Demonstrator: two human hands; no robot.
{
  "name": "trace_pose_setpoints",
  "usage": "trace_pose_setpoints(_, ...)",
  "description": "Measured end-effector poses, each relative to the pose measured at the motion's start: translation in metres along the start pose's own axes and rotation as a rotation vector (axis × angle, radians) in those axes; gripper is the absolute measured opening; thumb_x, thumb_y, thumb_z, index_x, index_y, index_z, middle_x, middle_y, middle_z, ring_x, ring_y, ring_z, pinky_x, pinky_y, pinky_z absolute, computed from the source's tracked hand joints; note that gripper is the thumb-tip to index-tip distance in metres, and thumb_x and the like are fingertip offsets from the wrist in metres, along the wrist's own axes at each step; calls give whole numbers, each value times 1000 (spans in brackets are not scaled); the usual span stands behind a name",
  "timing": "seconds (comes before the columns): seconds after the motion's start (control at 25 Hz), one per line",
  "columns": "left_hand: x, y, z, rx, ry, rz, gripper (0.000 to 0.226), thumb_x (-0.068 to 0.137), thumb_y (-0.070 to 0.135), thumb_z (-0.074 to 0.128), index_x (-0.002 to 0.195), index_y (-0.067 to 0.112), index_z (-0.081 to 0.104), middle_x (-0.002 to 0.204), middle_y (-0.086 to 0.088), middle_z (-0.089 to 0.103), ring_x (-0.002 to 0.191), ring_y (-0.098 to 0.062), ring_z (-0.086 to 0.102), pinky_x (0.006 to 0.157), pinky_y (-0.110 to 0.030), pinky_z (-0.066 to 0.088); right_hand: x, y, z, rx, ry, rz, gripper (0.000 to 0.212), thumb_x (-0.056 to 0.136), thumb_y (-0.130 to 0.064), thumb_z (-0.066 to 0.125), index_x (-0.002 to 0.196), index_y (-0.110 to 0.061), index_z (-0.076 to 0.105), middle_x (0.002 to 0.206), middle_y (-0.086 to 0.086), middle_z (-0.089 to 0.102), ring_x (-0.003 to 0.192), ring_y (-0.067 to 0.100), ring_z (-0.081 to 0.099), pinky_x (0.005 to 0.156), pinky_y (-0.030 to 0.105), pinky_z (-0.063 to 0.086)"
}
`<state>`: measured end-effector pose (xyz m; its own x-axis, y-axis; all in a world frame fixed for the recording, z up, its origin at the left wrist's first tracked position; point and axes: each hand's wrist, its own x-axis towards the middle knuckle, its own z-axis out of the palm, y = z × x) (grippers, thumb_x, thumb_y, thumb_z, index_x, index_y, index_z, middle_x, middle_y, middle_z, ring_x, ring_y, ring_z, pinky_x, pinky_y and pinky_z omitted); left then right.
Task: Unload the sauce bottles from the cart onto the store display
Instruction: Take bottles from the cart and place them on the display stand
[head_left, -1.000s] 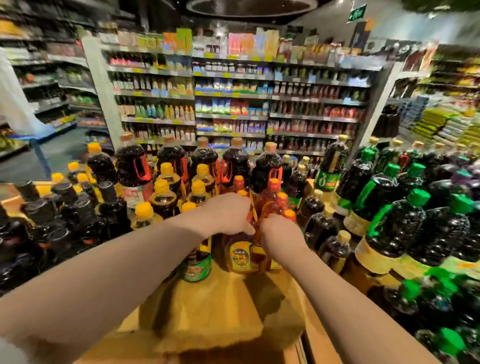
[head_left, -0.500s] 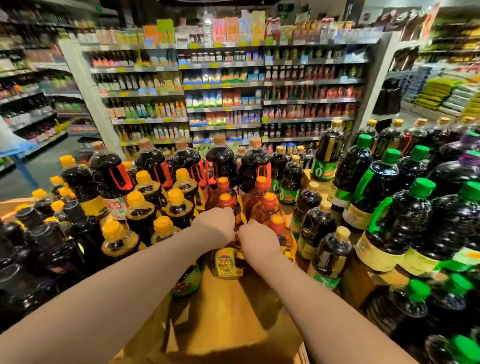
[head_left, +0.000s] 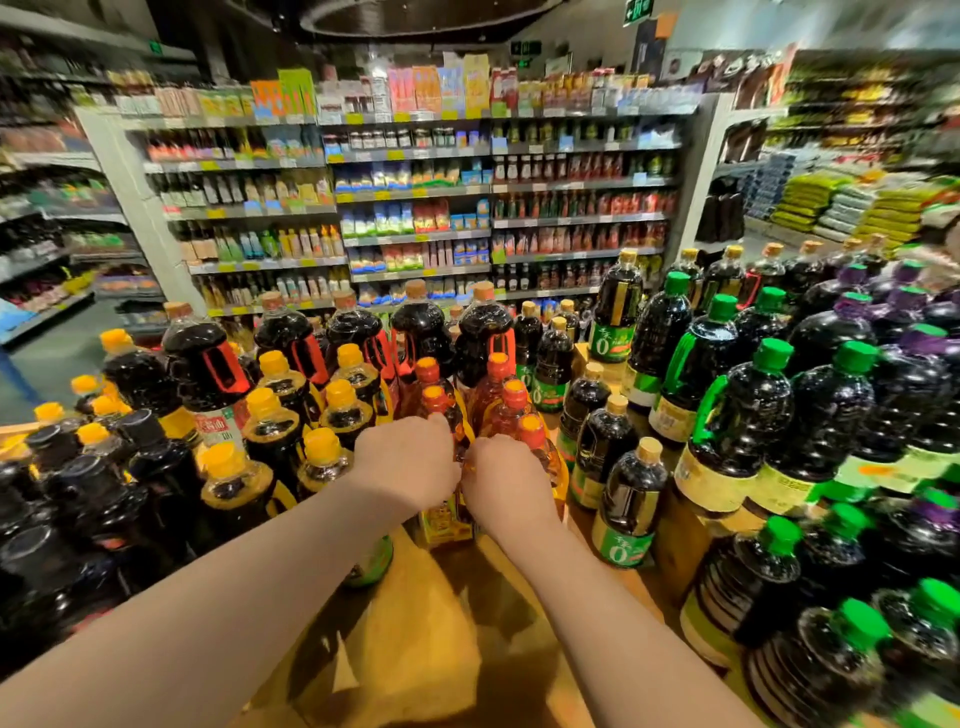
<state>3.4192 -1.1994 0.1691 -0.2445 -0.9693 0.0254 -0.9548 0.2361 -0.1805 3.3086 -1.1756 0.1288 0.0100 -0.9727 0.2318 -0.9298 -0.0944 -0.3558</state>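
Two hands, left (head_left: 410, 460) and right (head_left: 506, 486), each grip curled round an amber bottle (head_left: 447, 519).

Supermarket: long shelves (head_left: 415, 239) packed with goods, price tags on edges, massed sauce bottles (head_left: 748, 415) on display, stacked sacks (head_left: 831, 208).

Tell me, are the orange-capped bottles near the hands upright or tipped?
Upright. The orange-capped bottles stand with caps pointing up beside the left hand and right hand. Their bases are hidden.
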Motion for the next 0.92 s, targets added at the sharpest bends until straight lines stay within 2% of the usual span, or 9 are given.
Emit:
trace_pose_setpoints(0.08,-25,0,-4,-18,28,65,32,96,48,46,105,19,52,81,4,49,79,-21,57,60,-33,46,-22,-7,-2,1,28,6,12,88,-10,50,94,-9,61,95,9,57,89,29,58,63,32,41)
trace_pose_setpoints(0.2,-69,-3,-5,-39,-3,136,27,95,48,45,90,22,50,81,4,52,79,-21,58,61,-33,47,-71,-20,-5,-21,52,35,19,86,-13,51,100,-14,64,98,6,59,90,28,59,64,33,42)
trace_pose_setpoints(0.4,-156,-14,4,-119,-18,287,35,90,52,46,107,25,58,107,-1,62,99,-27,61,73,-38,51,-174,-54,-10,-45,146,167,28,86,-15,49,107,-23,66,105,4,62,97,31,59,71,36,49)
trace_pose_setpoints(0.56,-242,-19,16,-155,-19,465,38,88,54,47,112,29,62,114,0,64,106,-28,61,82,-39,52,-279,-98,-13,-87,194,305,26,87,-18,50,103,-29,67,102,0,63,97,27,59,68,32,44)
trace_pose_setpoints(0.72,-324,-9,26,-154,-9,676,36,89,52,49,108,25,63,110,-1,66,104,-28,62,80,-35,50,-385,-128,-12,-130,225,485,22,83,-20,51,100,-25,65,97,1,63,93,29,60,69,36,49)
trace_pose_setpoints(0.84,-389,16,18,-145,-33,912,31,87,48,48,100,24,62,104,-1,66,99,-27,63,79,-37,54,-470,-146,-26,-205,216,662,23,83,-20,48,100,-23,64,99,-1,63,95,26,60,69,33,46)
trace_pose_setpoints(0.92,-439,39,8,-117,-3,1083,31,88,48,49,102,25,62,106,-1,67,101,-28,62,79,-36,53,-531,-157,-38,-268,269,768,23,84,-21,48,100,-23,64,99,-1,64,96,26,60,72,35,47)
